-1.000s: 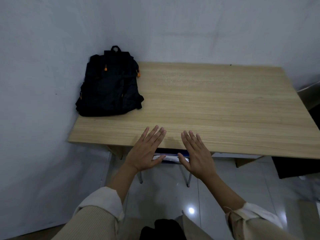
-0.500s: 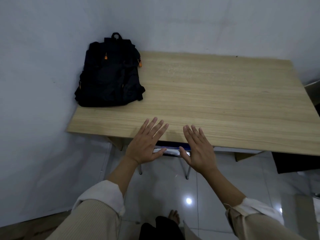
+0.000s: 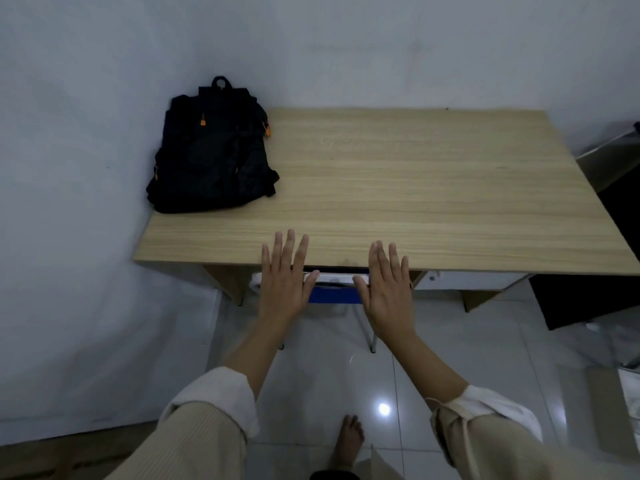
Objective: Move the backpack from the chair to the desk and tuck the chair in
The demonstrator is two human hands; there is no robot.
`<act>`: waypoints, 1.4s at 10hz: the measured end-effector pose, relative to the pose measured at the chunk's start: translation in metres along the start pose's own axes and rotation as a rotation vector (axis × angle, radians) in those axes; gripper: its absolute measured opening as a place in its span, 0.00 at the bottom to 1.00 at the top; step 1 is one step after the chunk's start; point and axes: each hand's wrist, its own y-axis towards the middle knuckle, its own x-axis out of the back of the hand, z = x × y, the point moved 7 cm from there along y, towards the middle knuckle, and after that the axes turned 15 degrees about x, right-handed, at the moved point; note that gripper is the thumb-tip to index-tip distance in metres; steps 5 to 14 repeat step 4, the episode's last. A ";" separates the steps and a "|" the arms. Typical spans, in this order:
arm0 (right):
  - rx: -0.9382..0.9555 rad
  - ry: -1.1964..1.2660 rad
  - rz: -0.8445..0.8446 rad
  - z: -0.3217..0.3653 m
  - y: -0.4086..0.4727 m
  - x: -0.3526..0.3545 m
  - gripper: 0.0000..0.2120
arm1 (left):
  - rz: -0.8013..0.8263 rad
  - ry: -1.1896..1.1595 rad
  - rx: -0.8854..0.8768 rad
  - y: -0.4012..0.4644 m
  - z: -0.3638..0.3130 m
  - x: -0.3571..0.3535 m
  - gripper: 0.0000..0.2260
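A black backpack (image 3: 211, 154) with orange zipper pulls lies flat on the far left corner of the wooden desk (image 3: 415, 188), against the wall. The chair (image 3: 332, 289) is mostly hidden under the desk's front edge; only a white top rail, a blue strip and thin metal legs show. My left hand (image 3: 285, 282) and my right hand (image 3: 386, 289) are held flat with fingers spread over the chair's rail. Their thumbs point inward along the rail. Neither hand grips anything.
White walls close in the desk at the left and back. A dark object (image 3: 585, 299) sits on the floor at the right beside a metallic surface (image 3: 609, 157). Glossy tile floor (image 3: 329, 368) lies below, with my bare foot (image 3: 348, 441) near the bottom edge.
My hands have spread further apart along the chair's rail. The view has shifted, with the desk lower in the frame. The backpack has stayed put on the desk.
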 end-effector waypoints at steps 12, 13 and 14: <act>-0.020 -0.016 0.111 0.047 -0.121 -0.003 0.34 | 0.125 -0.031 -0.032 -0.141 0.034 0.004 0.30; -0.020 -0.016 0.111 0.047 -0.121 -0.003 0.34 | 0.125 -0.031 -0.032 -0.141 0.034 0.004 0.30; -0.020 -0.016 0.111 0.047 -0.121 -0.003 0.34 | 0.125 -0.031 -0.032 -0.141 0.034 0.004 0.30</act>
